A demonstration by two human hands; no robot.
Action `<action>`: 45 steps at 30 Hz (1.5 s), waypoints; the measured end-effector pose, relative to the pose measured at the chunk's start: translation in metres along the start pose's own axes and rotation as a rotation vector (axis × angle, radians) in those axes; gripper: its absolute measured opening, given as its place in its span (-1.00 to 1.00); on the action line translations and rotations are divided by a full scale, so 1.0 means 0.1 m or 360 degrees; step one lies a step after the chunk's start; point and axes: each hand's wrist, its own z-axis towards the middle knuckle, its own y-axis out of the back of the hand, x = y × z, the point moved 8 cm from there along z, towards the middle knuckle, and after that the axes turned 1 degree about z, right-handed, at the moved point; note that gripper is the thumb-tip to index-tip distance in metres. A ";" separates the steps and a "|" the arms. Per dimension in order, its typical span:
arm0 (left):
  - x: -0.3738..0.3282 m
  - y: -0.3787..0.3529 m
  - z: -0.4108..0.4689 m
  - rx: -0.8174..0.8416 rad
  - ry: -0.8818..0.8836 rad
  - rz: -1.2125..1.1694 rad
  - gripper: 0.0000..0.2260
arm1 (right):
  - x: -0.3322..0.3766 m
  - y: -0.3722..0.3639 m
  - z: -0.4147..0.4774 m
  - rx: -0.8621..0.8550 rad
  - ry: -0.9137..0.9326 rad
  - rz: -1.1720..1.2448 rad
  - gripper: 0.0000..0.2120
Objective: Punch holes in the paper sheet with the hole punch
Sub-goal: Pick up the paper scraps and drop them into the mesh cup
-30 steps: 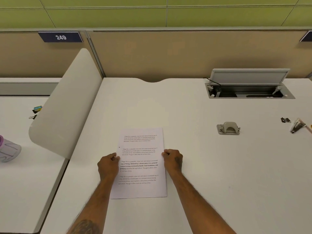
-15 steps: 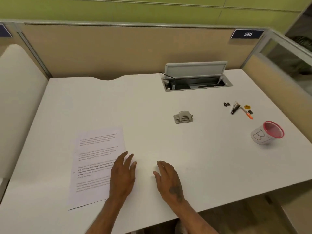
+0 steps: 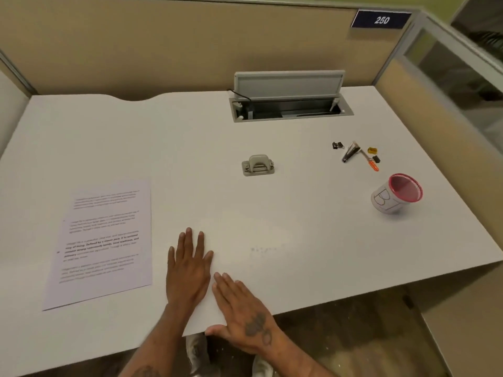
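Observation:
A printed paper sheet (image 3: 103,243) lies flat on the white desk (image 3: 272,213), at the front left. The small grey hole punch (image 3: 258,165) stands alone near the desk's middle, well beyond both hands. My left hand (image 3: 189,268) rests palm down on the desk just right of the sheet, fingers spread, holding nothing. My right hand (image 3: 242,311) lies flat at the front edge beside it, also empty. Neither hand touches the sheet or the punch.
A pink-rimmed cup marked "B" (image 3: 396,194) lies tilted at the right. Binder clips, a metal clip and an orange-tipped tool (image 3: 356,155) sit behind it. An open cable hatch (image 3: 290,103) is at the back. Partition walls bound the desk behind and right.
Both hands let go of the sheet and came off it to the right. The view swung right, and the right hand drew back to the desk's front edge.

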 end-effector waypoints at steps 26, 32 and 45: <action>0.05 -0.08 0.01 -0.0087 0.0096 0.0042 -0.47 | -1.55 0.23 -0.49 -0.0407 -0.1187 0.0203 -0.02; 0.05 -0.08 0.01 -0.0094 0.0088 0.0061 -0.47 | -1.47 0.14 -0.30 -0.0329 -0.1193 0.0267 0.06; 0.07 -0.10 0.02 -0.0102 0.0102 0.0063 -0.47 | -1.56 0.16 -0.38 -0.0414 -0.1128 0.0249 -0.03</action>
